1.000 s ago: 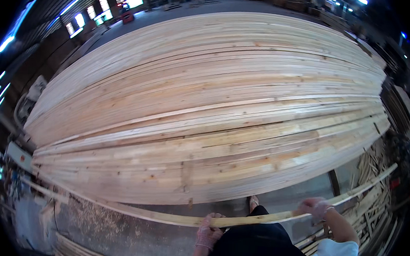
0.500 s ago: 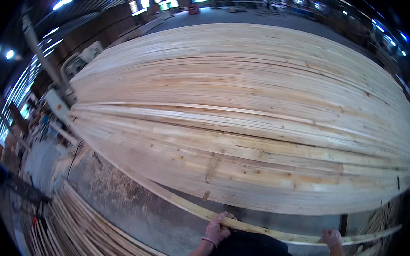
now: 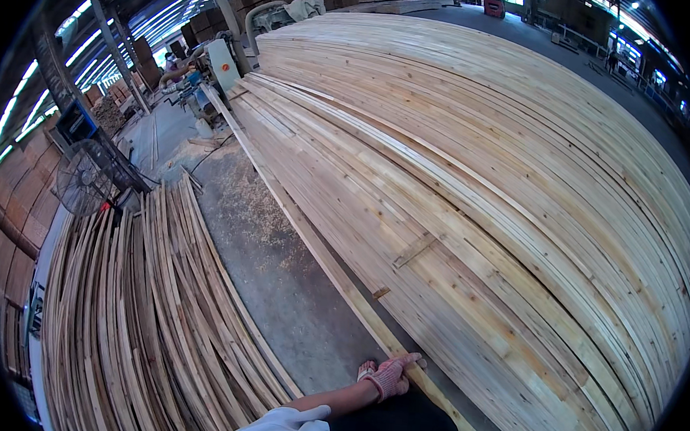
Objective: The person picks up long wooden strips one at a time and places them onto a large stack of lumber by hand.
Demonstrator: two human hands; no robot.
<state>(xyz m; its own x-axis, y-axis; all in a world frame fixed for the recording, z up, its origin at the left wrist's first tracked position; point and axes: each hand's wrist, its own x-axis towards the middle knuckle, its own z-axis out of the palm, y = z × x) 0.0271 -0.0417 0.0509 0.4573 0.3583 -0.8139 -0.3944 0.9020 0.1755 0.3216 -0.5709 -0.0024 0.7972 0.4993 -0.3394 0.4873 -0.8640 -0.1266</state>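
A long, narrow wooden strip (image 3: 353, 297) runs from the machine at the far left down toward my body. My left hand (image 3: 390, 376), in a pinkish knit glove, is closed on the strip near its lower end, with the fingertips over its far edge. Close beside the strip, on its right, lies a broad stack of long pale boards (image 3: 504, 201) laid edge to edge. Two short brownish wood pieces (image 3: 414, 250) lie at the stack's near side. My right hand is out of sight.
Many loose thin strips (image 3: 158, 307) lie in a pile at the left. Sawdust (image 3: 251, 206) covers part of the concrete floor between pile and stack. A standing fan (image 3: 86, 180) and a pale machine (image 3: 221, 64) stand farther back; a red forklift (image 3: 494, 3) is far off.
The view has swung left toward the machine and the strip pile. My left hand remains on the strip, while my right hand, earlier on it too, has left the view.
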